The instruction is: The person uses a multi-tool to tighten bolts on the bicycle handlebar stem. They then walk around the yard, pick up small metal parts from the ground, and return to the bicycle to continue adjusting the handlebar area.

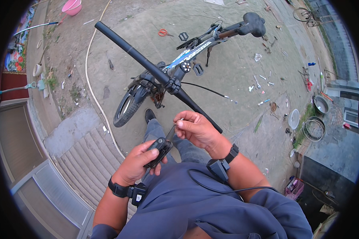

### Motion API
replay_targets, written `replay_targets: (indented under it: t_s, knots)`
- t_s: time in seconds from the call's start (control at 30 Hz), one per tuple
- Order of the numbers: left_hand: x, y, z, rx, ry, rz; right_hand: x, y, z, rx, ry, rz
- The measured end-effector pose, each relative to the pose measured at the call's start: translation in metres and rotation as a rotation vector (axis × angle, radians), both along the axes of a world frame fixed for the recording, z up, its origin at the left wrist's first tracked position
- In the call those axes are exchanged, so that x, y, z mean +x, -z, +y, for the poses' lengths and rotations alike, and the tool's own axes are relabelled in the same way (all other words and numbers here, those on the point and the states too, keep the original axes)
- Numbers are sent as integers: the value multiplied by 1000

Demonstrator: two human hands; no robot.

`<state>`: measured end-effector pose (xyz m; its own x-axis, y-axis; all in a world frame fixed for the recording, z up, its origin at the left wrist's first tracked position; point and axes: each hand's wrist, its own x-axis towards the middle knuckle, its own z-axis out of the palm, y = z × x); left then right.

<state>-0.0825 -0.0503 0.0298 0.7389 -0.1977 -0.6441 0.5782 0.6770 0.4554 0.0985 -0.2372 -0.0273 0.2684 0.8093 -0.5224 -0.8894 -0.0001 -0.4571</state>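
Black multi-tool (pixel 162 146), 1 grey implement (pixel 171 132) out

The head fisheye looks down from close above the left hand (pixel 136 163) and right hand (pixel 200 130), facing the bike (pixel 192 53) beyond them.

The folding tool (pixel 162 148) looks smooth, the handlebar (pixel 147 66) matt, the tyre (pixel 135 106) rough rubber.

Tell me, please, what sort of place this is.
Probably an outdoor yard, perhaps at a home: a bicycle stands there, a long pale hose runs left of it, with a pink bucket farther off.
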Motion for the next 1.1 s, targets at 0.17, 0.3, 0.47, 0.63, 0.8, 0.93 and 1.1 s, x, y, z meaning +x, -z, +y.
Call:
replay_targets:
  t_s: [0.17, 0.3, 0.47, 0.63, 0.8, 0.93, 1.1]
  knots:
    - [-8, 21, -4, -256, -132, -25, -5, 6, 9, 54, 47, 64]
    - [-11, 33, -10, -485, -228, -13, -3, 10, 13, 69, 37, 71]
    - [-2, 34, -16, -705, -257, -91, -6, 14, 21, 127, 91, 73]
    - [18, 23, -5, -33, -44, -63, -4, 16, 28, -13, 123, 58]
    - [38, 14, 1, 38, -46, -51, -8, 10, 41, -94, 193, 4]
    - [49, 15, 4, 51, -54, -27, -6, 4, 51, -153, 265, 7]
    - [58, 18, 8, 56, -76, -18, -3, -3, 58, -167, 330, 51]
